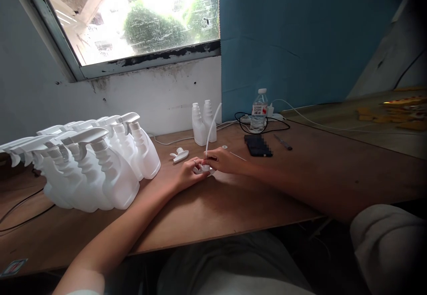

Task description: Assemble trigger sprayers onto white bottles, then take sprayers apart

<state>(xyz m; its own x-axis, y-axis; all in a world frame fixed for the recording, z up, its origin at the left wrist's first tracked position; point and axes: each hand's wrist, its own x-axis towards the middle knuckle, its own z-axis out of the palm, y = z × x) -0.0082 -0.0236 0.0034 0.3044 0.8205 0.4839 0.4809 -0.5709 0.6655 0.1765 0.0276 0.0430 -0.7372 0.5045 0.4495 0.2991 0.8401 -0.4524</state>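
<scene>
Both my hands meet on the brown table (233,201) near its middle. My left hand (188,175) is closed around a small white spray-trigger head (204,168). My right hand (222,160) pinches the bottom of a thin white dip tube (212,126) that curves up from that head. A loose white trigger head (180,155) lies just behind my left hand. Two white bottles without caps (203,122) stand behind the hands by the wall.
Several white spray bottles with trigger heads (96,161) crowd the left of the table. A black phone (257,145), a pen-like tool (283,142), a water bottle (259,116), a power strip with cables (263,119) and a small white ring (224,147) lie to the right.
</scene>
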